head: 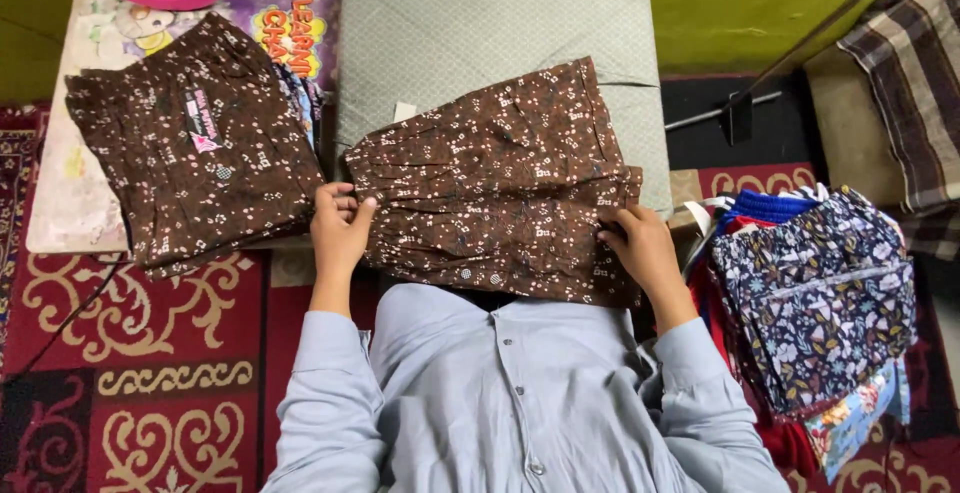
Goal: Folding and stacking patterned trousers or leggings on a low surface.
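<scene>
Garment: brown printed shorts (500, 178) are laid flat on the grey padded board (480, 23), long axis left to right.
Left hand (338, 225): waistband edge is pinched.
Right hand (640, 243): pressed flat on the opposite end.

Both forearms in pale blue sleeves are reaching forward, well apart. The left hand (338, 225) is pinching with curled fingers; the right hand (645, 249) is pressing down, fingers bent.
</scene>
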